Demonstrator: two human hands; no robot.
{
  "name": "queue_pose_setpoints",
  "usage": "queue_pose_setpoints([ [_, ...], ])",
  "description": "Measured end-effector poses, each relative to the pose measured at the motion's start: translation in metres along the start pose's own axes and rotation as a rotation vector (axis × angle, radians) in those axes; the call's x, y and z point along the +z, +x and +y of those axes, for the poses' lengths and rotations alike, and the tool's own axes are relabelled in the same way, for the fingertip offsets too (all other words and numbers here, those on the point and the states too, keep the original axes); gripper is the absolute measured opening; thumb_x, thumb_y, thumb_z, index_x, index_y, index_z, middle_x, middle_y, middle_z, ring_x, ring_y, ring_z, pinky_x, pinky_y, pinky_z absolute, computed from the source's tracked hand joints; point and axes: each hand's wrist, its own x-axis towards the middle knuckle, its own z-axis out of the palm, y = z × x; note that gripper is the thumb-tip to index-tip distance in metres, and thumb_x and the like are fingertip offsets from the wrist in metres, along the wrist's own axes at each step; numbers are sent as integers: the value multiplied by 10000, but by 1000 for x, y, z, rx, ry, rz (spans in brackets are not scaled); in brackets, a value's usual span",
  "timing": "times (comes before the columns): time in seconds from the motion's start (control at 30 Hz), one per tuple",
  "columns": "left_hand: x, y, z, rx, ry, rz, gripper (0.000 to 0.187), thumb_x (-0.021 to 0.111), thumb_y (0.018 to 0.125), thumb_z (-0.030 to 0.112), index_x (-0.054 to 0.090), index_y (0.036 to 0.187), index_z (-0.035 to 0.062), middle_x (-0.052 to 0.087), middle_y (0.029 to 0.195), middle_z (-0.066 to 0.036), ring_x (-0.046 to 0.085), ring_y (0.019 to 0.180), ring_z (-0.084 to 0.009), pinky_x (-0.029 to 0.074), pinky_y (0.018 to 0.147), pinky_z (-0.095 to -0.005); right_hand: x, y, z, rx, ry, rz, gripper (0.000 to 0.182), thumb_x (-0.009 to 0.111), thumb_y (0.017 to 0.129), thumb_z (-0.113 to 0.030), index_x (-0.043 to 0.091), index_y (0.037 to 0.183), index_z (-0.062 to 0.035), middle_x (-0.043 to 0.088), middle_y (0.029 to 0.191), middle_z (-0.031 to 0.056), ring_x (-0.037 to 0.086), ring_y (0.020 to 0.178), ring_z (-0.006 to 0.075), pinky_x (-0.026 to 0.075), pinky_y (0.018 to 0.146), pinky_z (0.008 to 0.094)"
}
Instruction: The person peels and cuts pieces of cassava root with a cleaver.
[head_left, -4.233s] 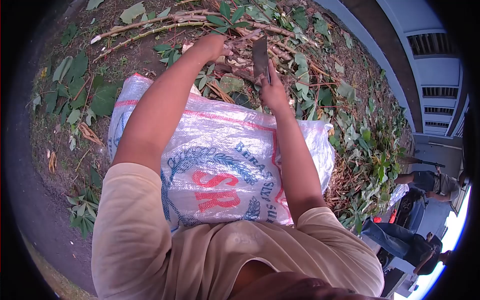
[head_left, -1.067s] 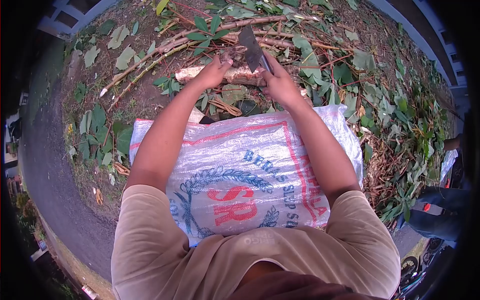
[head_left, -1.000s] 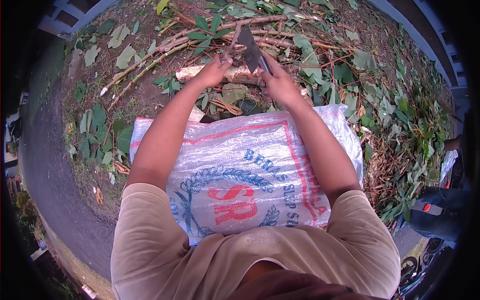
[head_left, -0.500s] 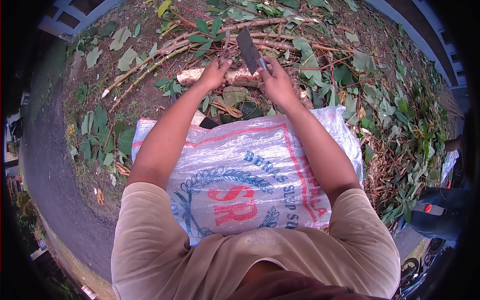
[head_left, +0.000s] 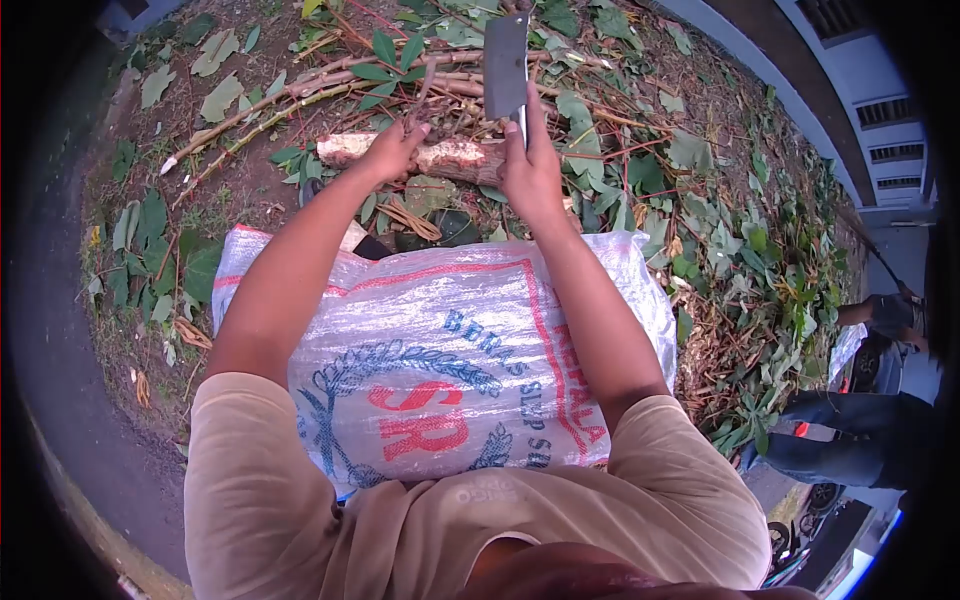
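My right hand (head_left: 532, 175) is closed around the handle of a cleaver (head_left: 506, 66), whose broad dark blade points up and away from me. My left hand (head_left: 393, 152) pinches a thin brown stem (head_left: 428, 85) that stands up from the fingers. Just under both hands lies a short log (head_left: 455, 160), its bark partly stripped and pale at the left end. The blade is raised above the log, apart from the stem. Across my lap is a white woven sack (head_left: 440, 300) with red and blue print.
Long cut branches (head_left: 300, 90) lie beyond the log among scattered green leaves (head_left: 690, 150). Peelings and stem bits (head_left: 715, 345) heap up at right. Paved ground (head_left: 70, 300) runs along the left. A person in jeans (head_left: 840, 440) is at the right edge.
My right hand has lifted the cleaver up and away from the stem, turning the blade more upright. The whole view has shifted, with the scene moving left. My left hand still grips the stem.
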Motion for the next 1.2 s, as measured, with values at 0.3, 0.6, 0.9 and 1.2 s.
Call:
queue_pose_setpoints([
  [0.3, -4, 2, -1, -60, -245, -98, 333, 555, 1088, 466, 465, 1200, 166, 437, 756, 25, 403, 557, -80, 352, 479, -257, 16, 9, 56, -255, -164, -7, 621, 501, 1082, -172, 276, 1661, -193, 623, 1364, 309, 610, 1282, 444, 470, 1077, 443],
  [0.6, -7, 12, -6, -96, -270, -105, 345, 564, 1083, 463, 524, 1213, 146, 453, 761, 13, 424, 551, -94, 373, 477, -275, 27, 14, 72, -439, -131, 10, 647, 493, 1087, -140, 248, 1682, -208, 682, 914, 135, 640, 737, 222, 538, 751, 391],
  [0.9, -2, 3, 7, -111, -230, -202, 390, 492, 1107, 469, 528, 1282, 122, 448, 692, 28, 409, 501, -94, 331, 433, -256, 20, 4, 90, -265, -215, -164, 641, 515, 1070, -149, 276, 1664, -169, 561, 1469, 281, 562, 1361, 402, 417, 1155, 428],
  [1.2, -7, 45, -28, -23, -118, -178, 411, 533, 1091, 468, 519, 1205, 74, 524, 720, -44, 517, 497, -140, 396, 408, -312, 18, 5, 103, -532, -447, -70, 643, 556, 1041, -140, 327, 1642, -157, 673, 1279, 269, 693, 1102, 382, 538, 989, 414],
])
